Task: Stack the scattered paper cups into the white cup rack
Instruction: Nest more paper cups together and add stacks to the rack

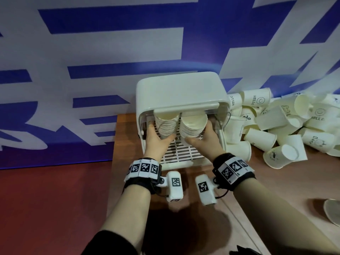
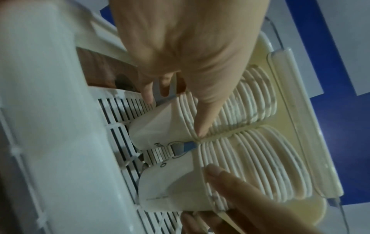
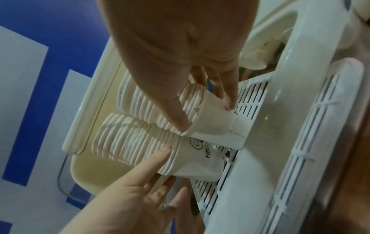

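A blue-and-white printed wall fills the background, and below it a wooden desk carries everything else. On the desk stands the white cup rack, its lid raised and its slatted floor showing at the front. To its right lies the heap of scattered paper cups, most on their sides, some printed "HELLO".

Inside the rack two nested stacks lean side by side, touching along their rims: the left stack and the right stack. The left hand curls round the left stack near its bottom cup, thumb on one side and fingers on the other; the right hand grips the right stack the same way (the wrist views show each thumb lying along the rolled rims).

The step in hand looks like seating both stacks in the rack. Next, I judge, the hands should settle the stacks until the bottom cups rest on the slats, then let go and reach right for more loose cups.

The stacks' tops are partly hidden under the lid, so their height is unclear. The heap runs off the right edge. A pale round object at the lower right is cut off and cannot be identified.
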A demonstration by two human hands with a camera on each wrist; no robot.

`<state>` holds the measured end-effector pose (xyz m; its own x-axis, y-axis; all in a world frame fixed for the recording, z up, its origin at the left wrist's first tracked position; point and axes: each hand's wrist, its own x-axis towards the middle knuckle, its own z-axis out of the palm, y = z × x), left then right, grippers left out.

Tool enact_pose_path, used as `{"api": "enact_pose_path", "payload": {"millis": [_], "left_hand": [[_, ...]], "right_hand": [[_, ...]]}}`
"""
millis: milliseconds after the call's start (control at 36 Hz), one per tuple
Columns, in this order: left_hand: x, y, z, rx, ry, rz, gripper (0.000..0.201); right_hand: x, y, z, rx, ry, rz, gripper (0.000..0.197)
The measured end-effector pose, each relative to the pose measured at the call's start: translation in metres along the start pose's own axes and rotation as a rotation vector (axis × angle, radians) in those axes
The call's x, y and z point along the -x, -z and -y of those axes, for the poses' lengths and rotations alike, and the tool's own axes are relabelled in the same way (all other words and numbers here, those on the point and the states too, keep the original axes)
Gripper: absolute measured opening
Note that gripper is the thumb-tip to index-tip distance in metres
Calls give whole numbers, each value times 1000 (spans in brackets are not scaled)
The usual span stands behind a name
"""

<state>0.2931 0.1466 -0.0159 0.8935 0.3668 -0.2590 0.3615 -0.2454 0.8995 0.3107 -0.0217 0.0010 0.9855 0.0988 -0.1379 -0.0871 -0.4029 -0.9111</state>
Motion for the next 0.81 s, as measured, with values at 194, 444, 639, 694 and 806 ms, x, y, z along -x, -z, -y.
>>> {"api": "enact_pose_path", "payload": {"millis": [194,444,639,694,806], "left_hand": [[-9,-5,1,36,-56,-43,73],[-14,-5,14,61,-77,-102,75],[-16,-5,21,32,-141,-147,68],[-16,-4,22,11,-173,-152,68],[-16,-4,22,-71,-213,-141,65]], "right_hand": [[-7,-8,-3,-106,-17,-9,71],[-19,-18,-3,-151,65,-38,63],[-25,-20,-7,-139,63,-27,57],[-24,-19,-9,-135,67,-32,59],[-24,-19,-13,-123,52,-46,62]]}}
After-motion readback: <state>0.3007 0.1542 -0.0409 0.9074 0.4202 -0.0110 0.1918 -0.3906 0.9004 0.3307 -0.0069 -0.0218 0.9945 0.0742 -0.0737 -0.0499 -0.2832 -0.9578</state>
